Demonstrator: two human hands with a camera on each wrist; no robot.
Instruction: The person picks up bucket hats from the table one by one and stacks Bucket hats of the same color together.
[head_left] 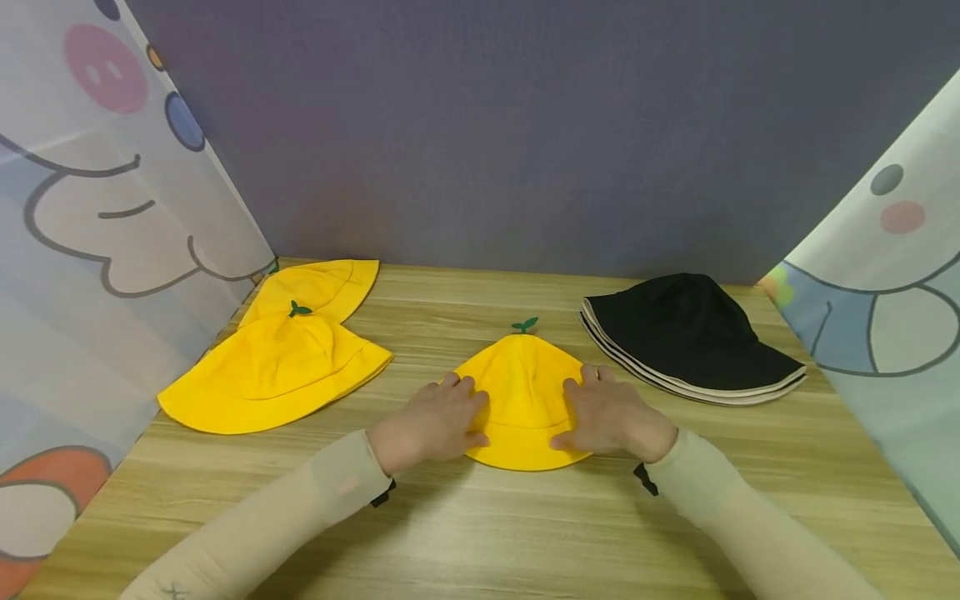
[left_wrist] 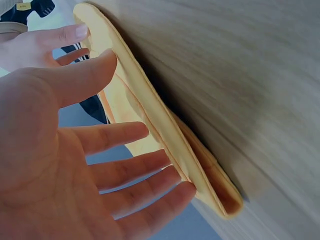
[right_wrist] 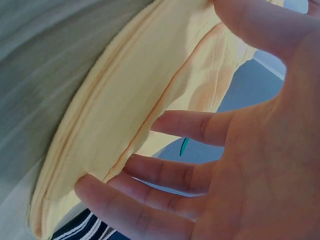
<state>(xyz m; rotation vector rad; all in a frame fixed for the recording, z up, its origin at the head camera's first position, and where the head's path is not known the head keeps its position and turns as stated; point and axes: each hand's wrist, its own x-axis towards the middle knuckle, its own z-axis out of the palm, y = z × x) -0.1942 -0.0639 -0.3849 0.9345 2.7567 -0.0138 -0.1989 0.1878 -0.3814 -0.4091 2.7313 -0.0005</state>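
Observation:
A yellow bucket hat (head_left: 525, 392) with a green sprout on its crown lies flattened on the wooden table, between both hands. At its left side the left hand (head_left: 437, 421) touches the brim and crown with spread, fairly straight fingers. On the opposite side the right hand (head_left: 609, 412) rests its spread fingertips on the fabric. The left wrist view has the brim (left_wrist: 150, 117) running along the fingertips, with a fold at its end. In the right wrist view, the fingertips meet the hat (right_wrist: 125, 110) near the seam between brim and crown.
Two more yellow hats (head_left: 262, 375) overlap at the left, one behind the other. A stack of black hats (head_left: 686, 333) with pale-edged brims sits at the right. A grey panel (head_left: 480, 142) closes the back, and cartoon-printed sheets (head_left: 900, 250) stand at both sides of the table (head_left: 480, 533).

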